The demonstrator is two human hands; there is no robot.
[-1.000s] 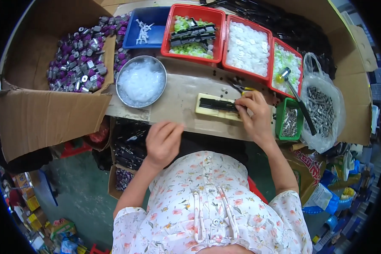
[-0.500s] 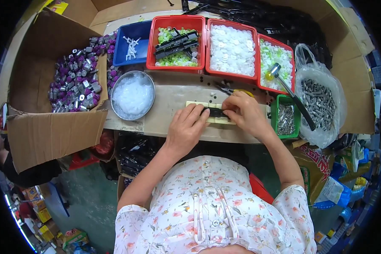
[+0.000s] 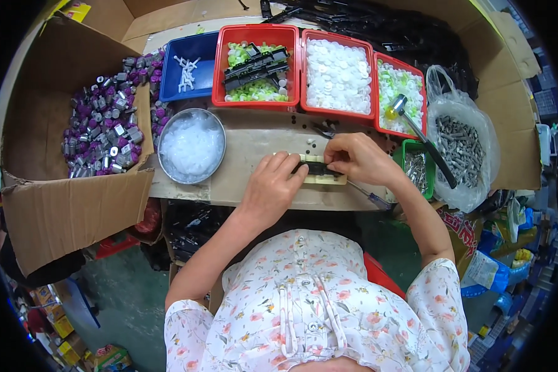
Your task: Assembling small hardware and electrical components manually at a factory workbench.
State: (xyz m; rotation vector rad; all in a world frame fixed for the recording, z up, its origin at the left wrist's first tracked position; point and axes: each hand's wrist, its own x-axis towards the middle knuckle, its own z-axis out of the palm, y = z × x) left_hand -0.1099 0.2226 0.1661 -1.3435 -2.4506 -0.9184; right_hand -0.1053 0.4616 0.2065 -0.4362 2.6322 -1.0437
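Both hands on the black part (image 3: 316, 168), which lies on a pale block (image 3: 328, 178) at the bench's (image 3: 254, 146) front edge; left hand (image 3: 271, 188) lies flat, fingertips pressing the part's left end, not clenched; right hand (image 3: 356, 158) pinches its right end between thumb and fingers, though how firmly I can't tell from here; steel bowl (image 3: 192, 146) of clear bits just left of the hands; red bins (image 3: 257, 62) behind; hammer (image 3: 418, 133) leaning across the green bin (image 3: 415, 170) to the right; screwdriver (image 3: 369, 197) under the right wrist; box of purple parts (image 3: 102, 133) far left.
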